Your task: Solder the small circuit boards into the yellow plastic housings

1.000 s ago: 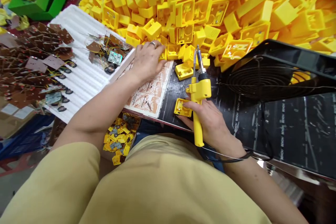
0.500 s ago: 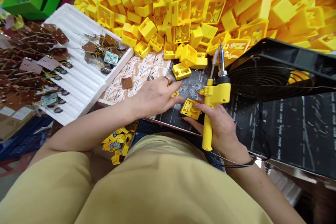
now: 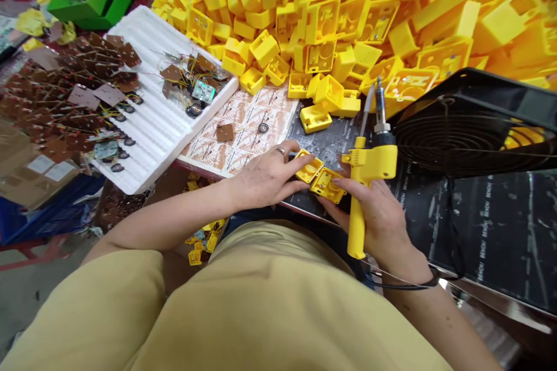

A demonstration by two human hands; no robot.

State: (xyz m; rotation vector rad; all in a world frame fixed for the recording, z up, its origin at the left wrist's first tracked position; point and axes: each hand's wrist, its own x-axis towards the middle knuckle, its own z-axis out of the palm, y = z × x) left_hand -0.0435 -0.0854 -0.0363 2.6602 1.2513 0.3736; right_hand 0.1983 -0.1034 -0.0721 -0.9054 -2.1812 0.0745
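Pinching a yellow shell (image 3: 308, 166) at the near edge of the black mat (image 3: 478, 226), the left hand (image 3: 264, 178) should seat it squarely against the second shell (image 3: 325, 184) under the right hand (image 3: 383, 217), which grips the soldering gun (image 3: 369, 162) tip-up.

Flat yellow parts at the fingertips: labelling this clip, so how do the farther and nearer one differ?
The farther flat yellow plastic part is held by the left hand; the nearer flat yellow plastic part is steadied by fingertips of the right hand, which also grips a yellow pistol-shaped soldering gun. The farther one lies further in on the black mat; the nearer one sits by its edge. Both are small, squarish and yellow.
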